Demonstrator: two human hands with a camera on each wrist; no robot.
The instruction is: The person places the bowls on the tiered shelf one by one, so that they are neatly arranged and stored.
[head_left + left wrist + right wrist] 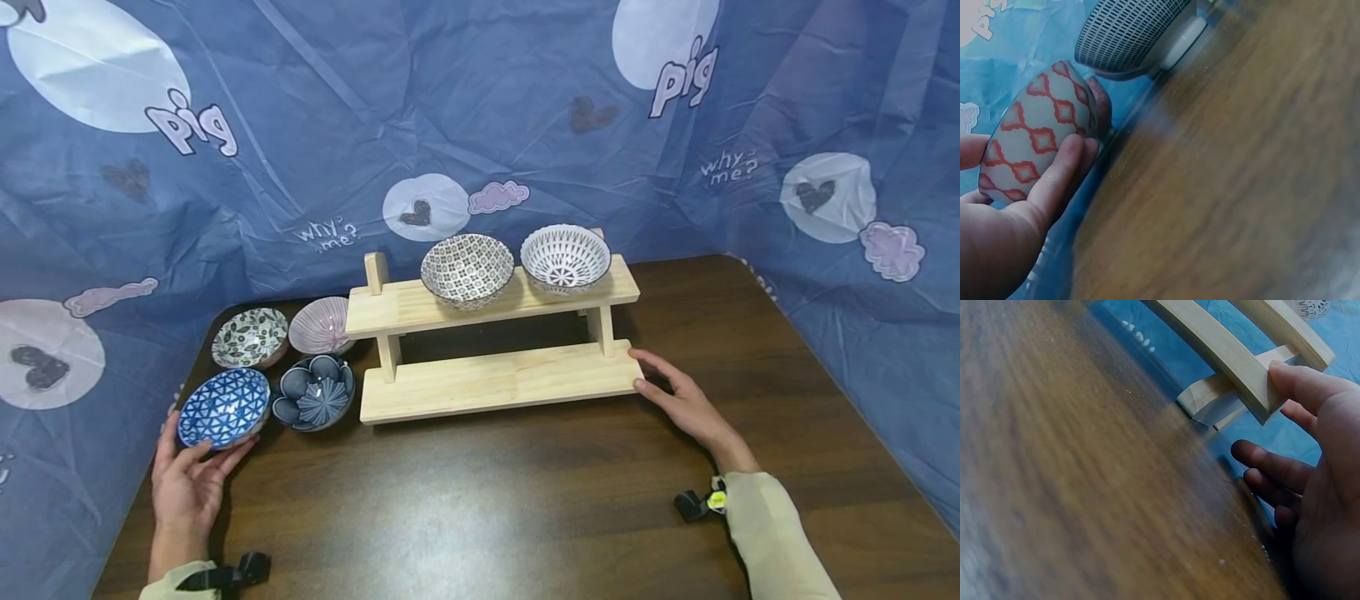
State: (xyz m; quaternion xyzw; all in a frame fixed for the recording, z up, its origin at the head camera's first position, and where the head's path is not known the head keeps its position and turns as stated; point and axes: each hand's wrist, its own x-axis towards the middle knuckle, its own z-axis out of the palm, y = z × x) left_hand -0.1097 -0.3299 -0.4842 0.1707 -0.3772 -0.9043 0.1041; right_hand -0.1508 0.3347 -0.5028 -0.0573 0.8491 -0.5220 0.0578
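At the left of the head view, my left hand [187,487] grips a bowl [225,408] with a blue-and-white triangle pattern inside. Its outside shows red diamonds on pale glaze in the left wrist view, with fingers [1060,165] against its side. My right hand [693,408] pinches the right end of the lower board of a two-tier wooden shelf [502,383]; in the right wrist view the thumb [1300,381] lies on the board's edge and the other fingers are loosely bent. On the upper board sit a dark-patterned bowl [468,271] and a white bowl with dark dashes [566,258].
Beside the held bowl are a dark blue flower-patterned bowl [318,396], a green leaf-patterned bowl [251,337] and a pink striped bowl [322,325]. Everything stands on a brown wooden table [465,508]. A blue printed cloth [315,125] hangs behind and at the sides.
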